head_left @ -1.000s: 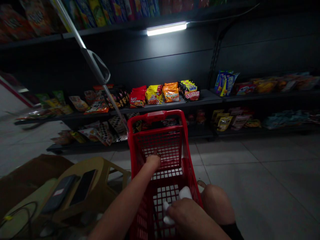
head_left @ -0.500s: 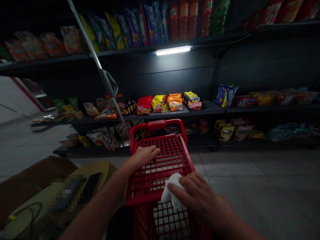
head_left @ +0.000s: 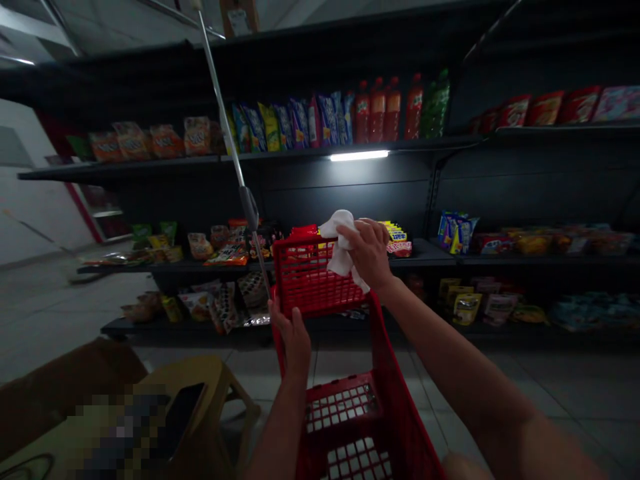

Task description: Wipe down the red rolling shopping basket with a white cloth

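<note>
My right hand [head_left: 367,250] is shut on a crumpled white cloth [head_left: 341,243] and presses it against the top of the far wall of a red plastic shopping cart basket [head_left: 313,277]. My left hand [head_left: 291,337] is at the basket's left side, with its fingers curled around the red edge. The basket has a mesh grid of square holes, and its lower floor [head_left: 340,410] runs toward me between my forearms. The cloth hides part of the far rim.
Dark metal shelves [head_left: 310,257] hold snack packets, and red drink bottles [head_left: 385,110] stand higher up. A slanted metal pole [head_left: 230,133] rises left of the basket. A beige stool [head_left: 200,387] with a black phone [head_left: 177,420] stands at lower left. Grey floor tiles [head_left: 500,380] lie to the right.
The view has tilted upward. My right hand has lifted the cloth from the basket's middle to its far wall. My left hand has shifted from the far rim toward the left side.
</note>
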Demonstrator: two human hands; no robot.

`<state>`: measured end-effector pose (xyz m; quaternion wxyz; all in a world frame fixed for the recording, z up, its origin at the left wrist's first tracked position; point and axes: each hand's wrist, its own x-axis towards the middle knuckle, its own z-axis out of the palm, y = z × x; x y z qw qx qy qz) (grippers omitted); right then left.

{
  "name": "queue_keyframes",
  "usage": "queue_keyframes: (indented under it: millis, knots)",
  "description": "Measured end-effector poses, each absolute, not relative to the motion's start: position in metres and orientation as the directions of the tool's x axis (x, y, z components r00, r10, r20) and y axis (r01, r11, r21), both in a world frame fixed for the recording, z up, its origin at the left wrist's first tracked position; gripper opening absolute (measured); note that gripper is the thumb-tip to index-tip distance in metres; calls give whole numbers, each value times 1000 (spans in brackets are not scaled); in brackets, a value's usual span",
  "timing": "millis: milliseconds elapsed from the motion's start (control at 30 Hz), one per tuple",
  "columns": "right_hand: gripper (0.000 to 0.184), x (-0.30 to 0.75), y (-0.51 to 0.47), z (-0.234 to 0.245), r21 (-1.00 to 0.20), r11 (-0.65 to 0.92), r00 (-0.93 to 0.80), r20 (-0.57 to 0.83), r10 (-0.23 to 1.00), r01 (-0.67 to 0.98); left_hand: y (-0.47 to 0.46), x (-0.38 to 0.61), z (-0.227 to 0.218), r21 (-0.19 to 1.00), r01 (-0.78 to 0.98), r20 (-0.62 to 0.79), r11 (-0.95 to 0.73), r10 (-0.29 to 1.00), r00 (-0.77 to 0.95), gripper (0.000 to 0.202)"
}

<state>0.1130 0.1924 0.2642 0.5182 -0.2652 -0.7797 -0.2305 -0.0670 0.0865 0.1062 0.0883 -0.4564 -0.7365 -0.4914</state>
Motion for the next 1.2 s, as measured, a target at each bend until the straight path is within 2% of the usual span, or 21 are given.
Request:
queue_keyframes:
  millis: [33, 100, 200, 267, 333, 367, 400, 467, 533, 600, 667, 733, 800, 867, 900, 933, 1000, 1067, 1133, 1200]
  knots:
    - [44, 103, 205, 262, 66, 748, -290, 941, 172, 660, 91, -61, 95, 676, 727, 577, 118, 529, -622, 65]
    - [47, 85, 228, 252, 3, 746, -214, 958, 188, 666, 99, -53, 72, 656, 740, 529, 148, 609, -591, 66]
    - [50, 56, 256, 231, -135, 756, -119, 955, 271, 641, 108, -49, 46, 647, 725, 342, 237, 759, -554, 72]
    - [50, 31, 267, 218, -235, 752, -80, 931, 356, 616, 112, -48, 36, 668, 698, 270, 260, 789, -552, 79]
    - [49, 1, 269, 209, -280, 746, -100, 902, 420, 604, 114, -48, 31, 672, 697, 269, 250, 794, -544, 79]
    - [48, -15, 266, 207, -244, 763, -168, 893, 417, 598, 114, -48, 29, 673, 699, 273, 243, 797, -539, 79]
    - [48, -30, 262, 207, -157, 800, -282, 882, 377, 578, 115, -47, 28, 675, 701, 276, 230, 802, -529, 78]
    - [48, -54, 254, 209, 112, 884, -565, 804, 188, 453, 115, -49, 26, 692, 692, 277, 208, 809, -519, 77]
    - [46, -63, 254, 212, 325, 901, -747, 665, -3, 285, 117, -54, 23, 724, 666, 283, 176, 805, -521, 76]
    - [45, -53, 269, 214, 379, 891, -794, 607, -34, 251, 118, -61, 19, 759, 638, 301, 130, 799, -521, 75]
    - [45, -26, 295, 212, 292, 878, -735, 672, 94, 380, 120, -67, 17, 782, 617, 318, 87, 796, -515, 76]
    - [48, 7, 324, 207, 95, 820, -554, 780, 291, 564, 122, -70, 16, 796, 601, 312, 75, 799, -514, 78]
    - [51, 30, 342, 199, -137, 725, -309, 839, 447, 675, 123, -70, 16, 805, 588, 299, 78, 804, -515, 80]
    - [53, 30, 342, 188, -267, 687, -178, 846, 503, 676, 125, -67, 16, 810, 583, 297, 64, 812, -502, 81]
    - [51, 21, 335, 182, -275, 706, -184, 846, 500, 653, 125, -66, 15, 811, 583, 301, 53, 817, -492, 81]
    - [48, 7, 324, 174, -246, 747, -242, 845, 478, 617, 126, -65, 15, 809, 586, 307, 41, 822, -480, 80]
    - [42, -28, 295, 158, -101, 867, -480, 799, 363, 488, 126, -65, 14, 803, 595, 317, 26, 827, -464, 78]
    - [37, -56, 269, 142, 70, 960, -736, 658, 161, 272, 126, -68, 14, 802, 596, 305, 41, 830, -467, 74]
    - [36, -63, 255, 132, 162, 981, -858, 514, 11, 110, 125, -71, 14, 796, 600, 284, 72, 832, -477, 73]
    - [37, -43, 257, 124, 167, 977, -868, 496, 35, 135, 123, -75, 15, 772, 630, 293, 80, 835, -465, 74]
